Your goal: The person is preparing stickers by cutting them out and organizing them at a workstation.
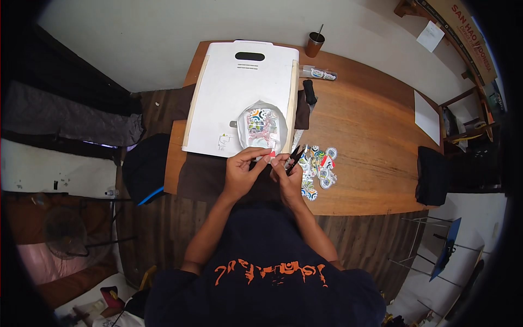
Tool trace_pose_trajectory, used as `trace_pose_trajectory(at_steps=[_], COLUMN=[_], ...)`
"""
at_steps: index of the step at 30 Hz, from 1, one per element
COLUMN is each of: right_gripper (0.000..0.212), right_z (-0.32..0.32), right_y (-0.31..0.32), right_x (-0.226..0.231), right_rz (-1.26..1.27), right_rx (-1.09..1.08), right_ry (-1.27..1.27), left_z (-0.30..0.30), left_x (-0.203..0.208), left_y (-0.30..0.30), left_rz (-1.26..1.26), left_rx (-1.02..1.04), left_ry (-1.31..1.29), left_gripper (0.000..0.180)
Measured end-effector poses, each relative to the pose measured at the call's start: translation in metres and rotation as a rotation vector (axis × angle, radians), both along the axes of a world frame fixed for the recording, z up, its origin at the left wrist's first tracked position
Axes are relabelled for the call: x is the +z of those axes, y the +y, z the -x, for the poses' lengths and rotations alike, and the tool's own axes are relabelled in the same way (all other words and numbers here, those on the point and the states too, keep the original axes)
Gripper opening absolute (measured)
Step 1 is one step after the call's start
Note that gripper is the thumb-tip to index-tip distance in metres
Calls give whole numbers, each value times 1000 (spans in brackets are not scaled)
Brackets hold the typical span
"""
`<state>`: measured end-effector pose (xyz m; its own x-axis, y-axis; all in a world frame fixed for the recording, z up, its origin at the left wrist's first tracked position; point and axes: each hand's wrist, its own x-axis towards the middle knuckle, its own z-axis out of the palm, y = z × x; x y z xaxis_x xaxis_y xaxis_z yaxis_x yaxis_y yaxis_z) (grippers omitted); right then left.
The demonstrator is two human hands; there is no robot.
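Note:
My left hand [242, 170] and my right hand [289, 179] meet at the table's front edge, fingers pinched together. Between their fingertips is a small red-and-white piece [272, 155], partly covered by the fingers. My right hand also holds a black two-pronged tool [295, 155], its dark tips pointing up and away; its kind is unclear. Just beyond the fingers, a round whitish bowl [240, 128] contains colourful printed cutouts [258, 121]. To the right of my right hand lies a loose pile of similar cutouts [325, 177], with a red-and-white bit among them.
The bowl rests on a white board [245, 87] with a handle slot, set on the wooden table [370, 131]. Behind are a brown tumbler [314, 46] with a straw and a clear pack [321, 73]. A black pouch [310, 91] lies beside the board; white paper [427, 117] is far right.

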<state>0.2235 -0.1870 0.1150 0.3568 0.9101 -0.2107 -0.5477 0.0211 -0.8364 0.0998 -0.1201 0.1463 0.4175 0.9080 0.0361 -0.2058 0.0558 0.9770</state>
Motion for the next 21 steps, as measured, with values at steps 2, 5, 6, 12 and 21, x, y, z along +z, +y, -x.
trace_pose_trajectory(at_steps=[2,5,6,12,21], right_gripper=[8,8,8,9,36], right_z=[1,0,0,1,-5], right_y=[0,-1,-1,0,-9], right_x=[2,1,1,5,8], right_rz=[3,-1,-1,3,-181], right_rx=[-3,13,14,8,261], right_ry=[-9,-7,-7,-10,156], left_z=[0,-1,-1,-2,0], left_x=[1,1,-1,0,3], left_y=[-1,-2,-2,-3,3], left_rz=[-13,-25,-36,-37,-95], left_rx=[1,22,28,51,94], left_ry=[5,22,15,16,10], left_gripper=[22,22,22,21,22])
